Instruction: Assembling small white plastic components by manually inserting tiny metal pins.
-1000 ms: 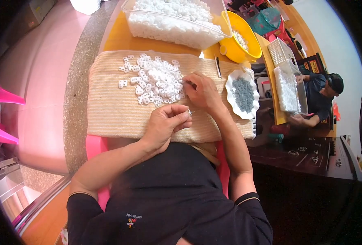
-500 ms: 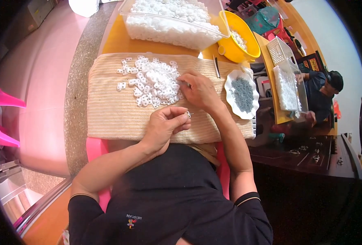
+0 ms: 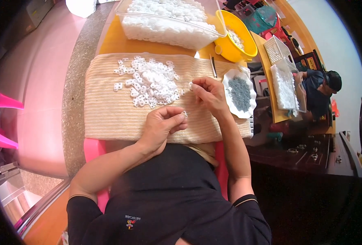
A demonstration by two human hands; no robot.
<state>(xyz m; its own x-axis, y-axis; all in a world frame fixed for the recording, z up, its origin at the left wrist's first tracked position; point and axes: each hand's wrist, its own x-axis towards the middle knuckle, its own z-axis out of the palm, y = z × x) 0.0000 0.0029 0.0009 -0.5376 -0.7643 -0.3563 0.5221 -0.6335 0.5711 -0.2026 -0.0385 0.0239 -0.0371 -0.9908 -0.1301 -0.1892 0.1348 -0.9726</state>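
Pinching beside a pile of white pieces (image 3: 154, 81)

The person's left grip (image 3: 164, 123), on the near side of the pile, is pinched closed on a small piece with a thin pin (image 3: 185, 114). The right grip (image 3: 211, 96), just right of the pile, pinches a single white piece (image 3: 191, 85). Farther right of the pile, a scalloped dish (image 3: 241, 115) holds grey bits (image 3: 240, 95).

Lettering (image 3: 132, 218) on black shirt (image 3: 168, 183), dark letters (image 3: 252, 124) on cloth (image 3: 111, 116)

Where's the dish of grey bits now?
In the head view, the wavy white dish sits at the right end of the striped cloth, right of the right hand.
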